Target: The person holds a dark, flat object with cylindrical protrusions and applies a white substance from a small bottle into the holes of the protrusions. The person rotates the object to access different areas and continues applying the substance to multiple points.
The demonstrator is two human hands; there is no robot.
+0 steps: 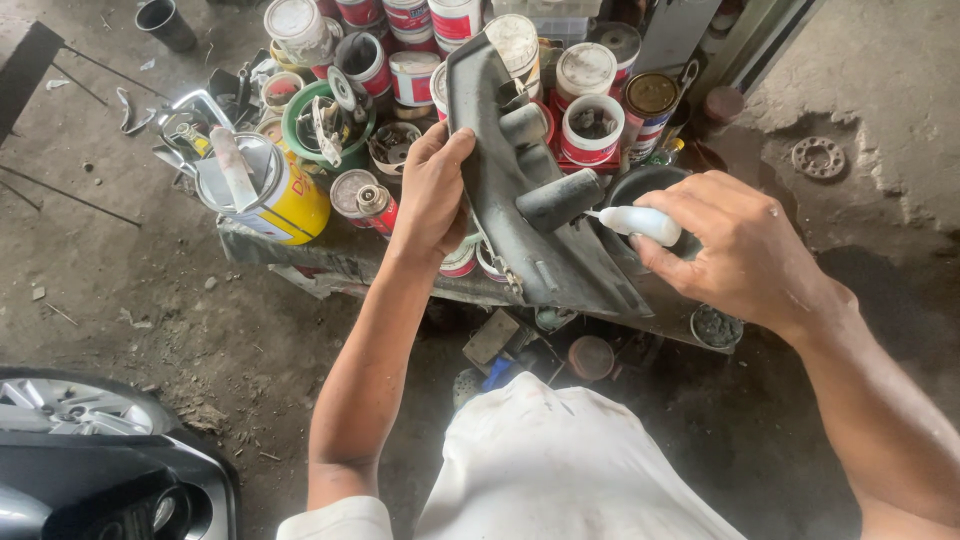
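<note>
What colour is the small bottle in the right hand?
White; the bottle, held by the right hand, shows in the head view.

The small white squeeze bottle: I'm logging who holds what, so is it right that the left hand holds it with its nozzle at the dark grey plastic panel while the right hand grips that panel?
Not quite: the hands are swapped. The head view shows the right hand holding the small white squeeze bottle, nozzle at the dark grey plastic panel, while the left hand grips that panel.

- Floor: bare, grey, dusty concrete, littered with scraps.
- Low bench crowded with tins and a yellow can.
- Car wheel at lower left.
- Daylight, soft.
</note>
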